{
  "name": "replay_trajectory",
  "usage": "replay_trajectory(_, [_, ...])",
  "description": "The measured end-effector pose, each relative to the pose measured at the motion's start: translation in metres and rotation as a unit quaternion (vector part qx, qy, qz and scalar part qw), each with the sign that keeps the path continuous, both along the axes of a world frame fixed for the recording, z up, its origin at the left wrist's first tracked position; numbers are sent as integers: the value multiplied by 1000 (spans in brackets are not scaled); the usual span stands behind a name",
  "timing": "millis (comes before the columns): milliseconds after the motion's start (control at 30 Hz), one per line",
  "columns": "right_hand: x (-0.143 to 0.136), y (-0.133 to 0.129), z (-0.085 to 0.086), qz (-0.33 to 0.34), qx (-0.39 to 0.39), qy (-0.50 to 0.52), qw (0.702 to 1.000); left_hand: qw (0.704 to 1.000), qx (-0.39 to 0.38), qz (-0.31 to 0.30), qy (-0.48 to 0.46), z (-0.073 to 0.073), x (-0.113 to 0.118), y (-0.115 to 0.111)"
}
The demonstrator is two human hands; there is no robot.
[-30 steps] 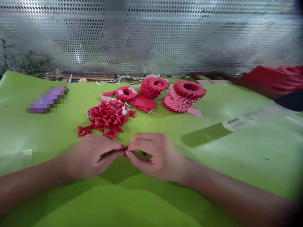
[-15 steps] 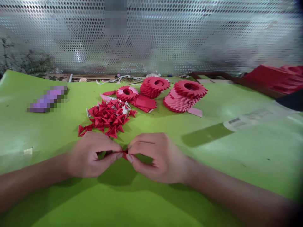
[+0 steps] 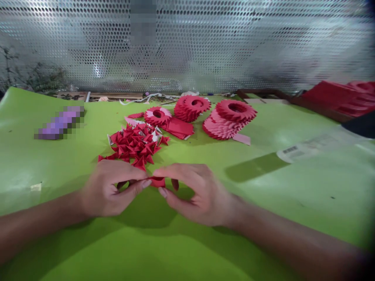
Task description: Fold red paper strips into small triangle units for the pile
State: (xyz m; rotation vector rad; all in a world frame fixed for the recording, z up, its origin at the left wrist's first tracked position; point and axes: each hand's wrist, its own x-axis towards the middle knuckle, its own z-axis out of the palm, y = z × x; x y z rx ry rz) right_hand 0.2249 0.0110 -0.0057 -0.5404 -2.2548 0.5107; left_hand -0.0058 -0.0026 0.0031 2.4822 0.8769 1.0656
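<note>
Over a green surface [image 3: 272, 195], we are pinching a small red paper piece [image 3: 157, 182] in our left hand [image 3: 113, 188], while our right hand [image 3: 197, 193] is curving around its other side, thumb and fingers parted. Just beyond our hands, folded red pieces [image 3: 135, 143] are lying heaped before ring-shaped paper stacks [image 3: 227, 119].

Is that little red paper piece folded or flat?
Folded, at least partly: the small red paper piece in the left hand shows a darker strip above a brighter face.

Perforated metal wall [image 3: 205, 47], blurred purple object [image 3: 60, 123], dark dried plants [image 3: 43, 76]
</note>
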Motion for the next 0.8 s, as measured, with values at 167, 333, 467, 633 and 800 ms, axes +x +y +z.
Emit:
replay_trajectory(167, [-1,1,2,-28,-81,-45,995,1000,2,-6,-2,-3,0,1])
replay_trajectory(333, [-3,3,5,-48,-118,3,992,1000,3,-7,7,-5,0,2])
replay_trajectory(467, [-3,3,6,-50,-120,28,991,1000,-4,-9,22,-6,-1,4])
replay_trajectory(633, [-2,3,4,-38,-110,29,993,999,-28,-9,41,-5,0,5])
replay_trajectory(800, [-3,3,3,-44,-92,6,995,998,-24,-7,49,-4,-1,6])
